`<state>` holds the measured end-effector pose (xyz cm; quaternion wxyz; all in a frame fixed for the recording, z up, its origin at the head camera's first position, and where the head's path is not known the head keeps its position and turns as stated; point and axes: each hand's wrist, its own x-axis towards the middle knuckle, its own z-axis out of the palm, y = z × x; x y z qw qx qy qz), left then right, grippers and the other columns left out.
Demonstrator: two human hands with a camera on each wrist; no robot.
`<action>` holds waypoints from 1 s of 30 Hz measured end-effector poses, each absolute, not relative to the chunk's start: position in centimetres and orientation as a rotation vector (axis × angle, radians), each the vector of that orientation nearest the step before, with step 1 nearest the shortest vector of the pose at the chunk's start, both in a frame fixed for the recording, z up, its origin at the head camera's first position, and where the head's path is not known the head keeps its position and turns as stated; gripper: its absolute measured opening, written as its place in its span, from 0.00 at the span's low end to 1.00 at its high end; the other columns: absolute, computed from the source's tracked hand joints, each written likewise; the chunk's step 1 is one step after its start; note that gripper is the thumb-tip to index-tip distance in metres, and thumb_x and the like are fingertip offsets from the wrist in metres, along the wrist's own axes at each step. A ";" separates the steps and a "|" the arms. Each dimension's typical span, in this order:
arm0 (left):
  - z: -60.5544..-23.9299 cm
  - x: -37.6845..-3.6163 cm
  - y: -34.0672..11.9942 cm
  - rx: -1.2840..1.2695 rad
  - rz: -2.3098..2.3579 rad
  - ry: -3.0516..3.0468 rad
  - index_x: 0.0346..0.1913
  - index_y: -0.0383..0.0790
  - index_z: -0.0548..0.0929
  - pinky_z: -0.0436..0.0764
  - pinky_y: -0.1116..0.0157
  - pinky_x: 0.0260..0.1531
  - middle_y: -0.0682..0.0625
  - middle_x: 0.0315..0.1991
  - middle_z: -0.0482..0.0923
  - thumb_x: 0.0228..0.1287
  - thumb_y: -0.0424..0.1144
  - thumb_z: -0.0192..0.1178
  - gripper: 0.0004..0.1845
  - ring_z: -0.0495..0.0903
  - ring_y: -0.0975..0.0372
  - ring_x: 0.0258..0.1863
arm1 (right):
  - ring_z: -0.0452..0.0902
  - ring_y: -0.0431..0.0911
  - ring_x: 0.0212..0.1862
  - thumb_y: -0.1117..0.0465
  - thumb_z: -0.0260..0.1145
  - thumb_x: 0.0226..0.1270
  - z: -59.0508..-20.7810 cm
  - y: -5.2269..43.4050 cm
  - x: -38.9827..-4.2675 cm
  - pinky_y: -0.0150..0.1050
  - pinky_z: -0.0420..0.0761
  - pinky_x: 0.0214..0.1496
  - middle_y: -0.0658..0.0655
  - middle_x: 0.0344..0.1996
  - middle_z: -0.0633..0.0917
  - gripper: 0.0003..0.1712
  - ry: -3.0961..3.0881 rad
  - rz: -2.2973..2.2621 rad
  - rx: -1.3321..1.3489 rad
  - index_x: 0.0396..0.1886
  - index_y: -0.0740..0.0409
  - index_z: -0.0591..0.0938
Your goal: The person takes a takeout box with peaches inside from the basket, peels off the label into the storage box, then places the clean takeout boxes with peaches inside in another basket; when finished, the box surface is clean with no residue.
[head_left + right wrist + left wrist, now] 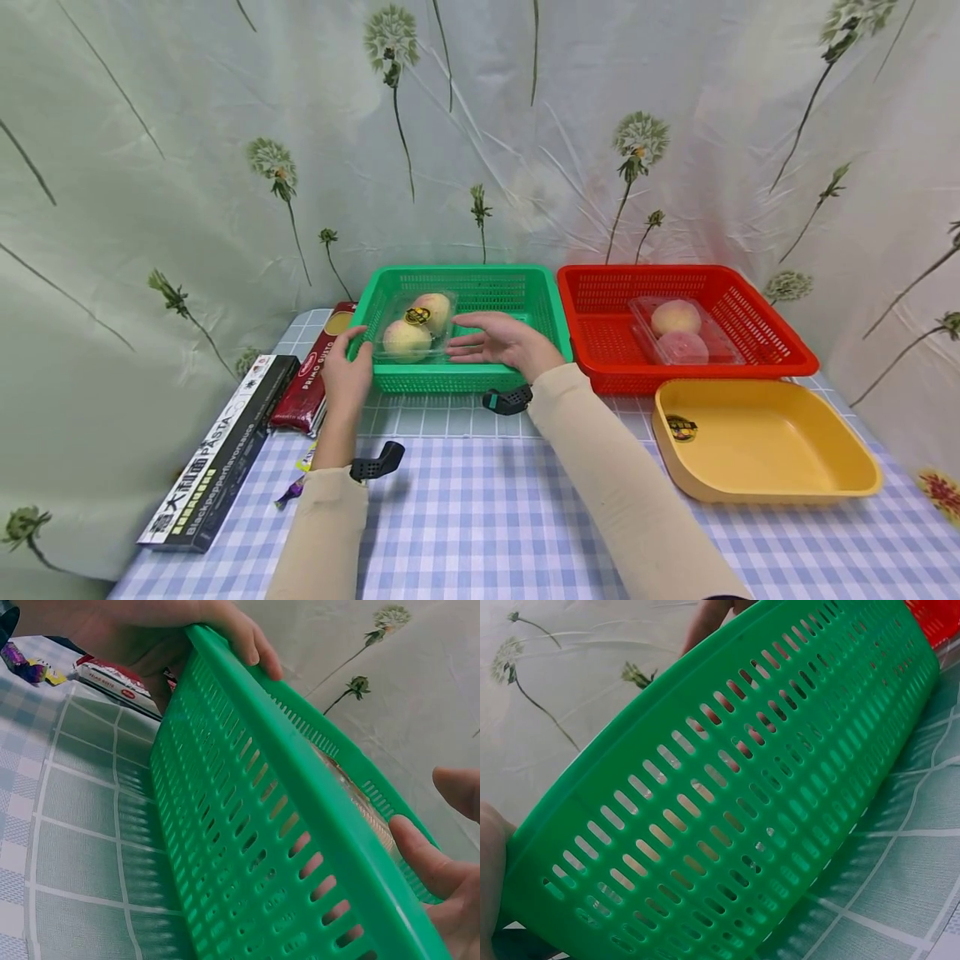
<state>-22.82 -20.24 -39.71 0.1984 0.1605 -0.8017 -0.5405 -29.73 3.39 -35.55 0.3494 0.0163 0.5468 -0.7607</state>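
At the back of the table stands a green slotted basket (450,379). Its left side holds a clear plastic pack of peaches (408,337) with a dark round label. My left hand (348,375) grips the basket's rim at the front left corner; in the right wrist view, fingers (244,637) hook over that rim. My right hand (498,340) reaches over the front wall, fingers extended close to the right side of the pack. Slots in the green wall (705,780) show parts of the pack in the left wrist view.
Right of the green basket, a red basket (622,379) holds another clear pack of peaches (678,329). A yellow tub (765,450) stands in front of it. At left lie a black-and-white pasta box (221,454), a red pasta packet (307,387) and a small purple wrapper (288,493).
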 end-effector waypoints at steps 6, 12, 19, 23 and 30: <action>-39.7 -22.8 -20.2 0.462 -1.518 -2.237 0.65 0.46 0.77 0.62 0.45 0.72 0.40 0.72 0.69 0.72 0.41 0.53 0.21 0.64 0.47 0.73 | 0.69 0.61 0.71 0.60 0.59 0.76 -35.4 3.1 -29.9 0.54 0.69 0.73 0.68 0.71 0.69 0.32 1.577 -1.898 0.038 0.76 0.55 0.63; -39.6 -22.8 -20.0 0.453 -1.516 -2.233 0.64 0.45 0.78 0.62 0.46 0.72 0.40 0.71 0.69 0.71 0.41 0.54 0.21 0.64 0.47 0.73 | 0.76 0.49 0.49 0.60 0.64 0.72 -35.4 3.1 -29.8 0.52 0.73 0.69 0.55 0.48 0.78 0.26 1.748 -1.909 0.197 0.67 0.57 0.72; -39.6 -22.8 -20.1 0.445 -1.532 -2.238 0.65 0.46 0.77 0.60 0.46 0.74 0.41 0.72 0.68 0.72 0.42 0.53 0.20 0.63 0.48 0.75 | 0.70 0.56 0.58 0.57 0.71 0.65 -35.5 4.0 -29.5 0.60 0.69 0.69 0.56 0.60 0.71 0.21 2.021 -1.886 0.272 0.53 0.53 0.73; -39.6 -22.9 -20.1 0.439 -1.529 -2.238 0.65 0.46 0.77 0.60 0.46 0.73 0.41 0.72 0.68 0.72 0.41 0.53 0.20 0.63 0.49 0.74 | 0.67 0.56 0.59 0.59 0.71 0.65 -35.4 4.7 -29.8 0.65 0.71 0.66 0.58 0.59 0.71 0.17 2.040 -1.944 0.310 0.48 0.53 0.74; -39.7 -22.8 -20.4 0.463 -1.521 -2.245 0.64 0.48 0.78 0.62 0.46 0.72 0.42 0.72 0.69 0.72 0.42 0.53 0.20 0.64 0.48 0.74 | 0.64 0.48 0.45 0.63 0.67 0.66 -35.1 5.5 -29.9 0.59 0.79 0.58 0.51 0.42 0.71 0.08 2.008 -2.068 0.336 0.37 0.49 0.75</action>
